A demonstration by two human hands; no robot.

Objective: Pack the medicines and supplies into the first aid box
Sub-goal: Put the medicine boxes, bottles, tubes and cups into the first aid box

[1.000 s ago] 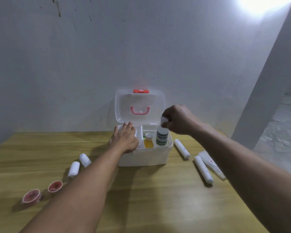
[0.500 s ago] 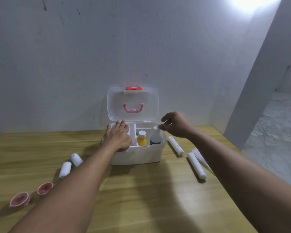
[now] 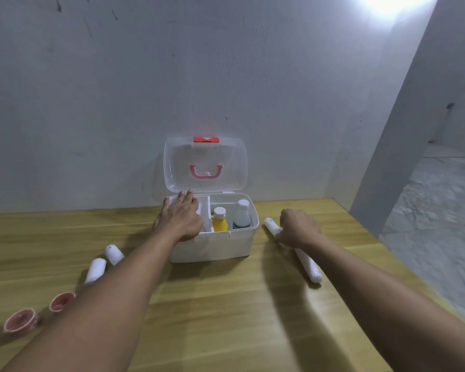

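Observation:
The white first aid box (image 3: 212, 245) stands open at the back of the table, its clear lid (image 3: 204, 162) upright against the wall. Inside its right compartment stand a yellow bottle (image 3: 220, 224) and a white bottle with a dark label (image 3: 241, 217). My left hand (image 3: 181, 218) lies palm down on the box's left side, the thumb over the left rim. Just right of the box, my right hand (image 3: 298, 229) is down on the table with its fingers curled over a white roll (image 3: 270, 225). A second, longer white roll (image 3: 308, 264) lies beside my right wrist.
Two short white rolls (image 3: 95, 269) (image 3: 114, 254) lie left of the box. Two round pink-red items (image 3: 62, 300) (image 3: 20, 320) sit near the left front. The wooden table (image 3: 226, 304) meets a wall behind and ends at the right, with a concrete floor (image 3: 435, 224) beyond.
My right hand lowered the white bottle into the box, let go and moved right and down onto the white roll. My left hand stayed on the box.

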